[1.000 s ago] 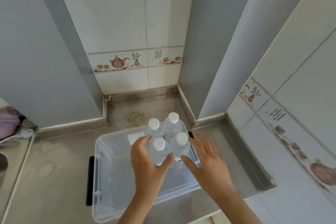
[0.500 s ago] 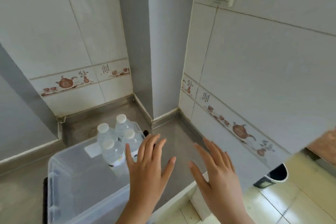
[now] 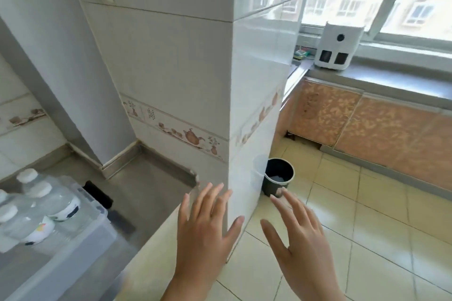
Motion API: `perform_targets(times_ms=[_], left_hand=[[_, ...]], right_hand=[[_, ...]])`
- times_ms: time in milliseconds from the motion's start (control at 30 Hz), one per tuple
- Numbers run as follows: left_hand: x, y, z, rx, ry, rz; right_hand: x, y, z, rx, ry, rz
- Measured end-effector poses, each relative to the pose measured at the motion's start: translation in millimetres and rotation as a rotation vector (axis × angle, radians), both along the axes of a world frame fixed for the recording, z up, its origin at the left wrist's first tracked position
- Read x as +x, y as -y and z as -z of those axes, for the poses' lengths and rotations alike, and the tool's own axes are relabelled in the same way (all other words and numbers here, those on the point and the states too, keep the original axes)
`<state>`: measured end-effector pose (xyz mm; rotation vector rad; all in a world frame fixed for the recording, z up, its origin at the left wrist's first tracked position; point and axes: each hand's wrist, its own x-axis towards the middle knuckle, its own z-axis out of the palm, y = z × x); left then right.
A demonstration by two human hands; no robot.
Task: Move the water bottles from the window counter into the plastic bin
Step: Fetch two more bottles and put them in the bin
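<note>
Several clear water bottles (image 3: pixel 41 205) with white caps stand upright in the clear plastic bin (image 3: pixel 93 232) at the lower left, on a grey counter. My left hand (image 3: pixel 205 230) and my right hand (image 3: pixel 298 234) hover low in the middle with fingers spread, both empty and well to the right of the bin. The window counter (image 3: pixel 381 78) runs along the right under the window; I see no bottles on the part in view.
A white tiled pillar (image 3: pixel 244 95) stands straight ahead between the bin and the window counter. A black waste bin (image 3: pixel 277 176) sits on the tiled floor at its foot. A white appliance (image 3: pixel 336 46) stands on the window counter, above orange cabinet doors (image 3: pixel 367 124).
The view has swung right, away from the bin toward the window counter. Both hands have left the bottles in the bin and now hang open in front of the pillar.
</note>
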<state>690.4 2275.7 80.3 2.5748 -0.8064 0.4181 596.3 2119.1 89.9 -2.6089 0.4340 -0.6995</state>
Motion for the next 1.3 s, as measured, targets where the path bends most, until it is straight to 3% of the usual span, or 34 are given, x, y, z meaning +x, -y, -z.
perform_targets(times_ms=[400, 967, 1300], left_hand=[[-44.8, 162.1, -6.5, -0.053, 0.004, 0.414], [49.1, 447.8, -2.2, -0.105, 0.010, 0.814], [27.1, 610.2, 10.4, -0.099, -0.031, 0.977]], right_hand=[[-109.5, 113.0, -3.6, 0.004, 0.035, 0.466], [-63.0, 328.3, -18.0, 0.059, 0.025, 0.852], [-92.3, 453.7, -1.5, 0.114, 0.012, 1.040]])
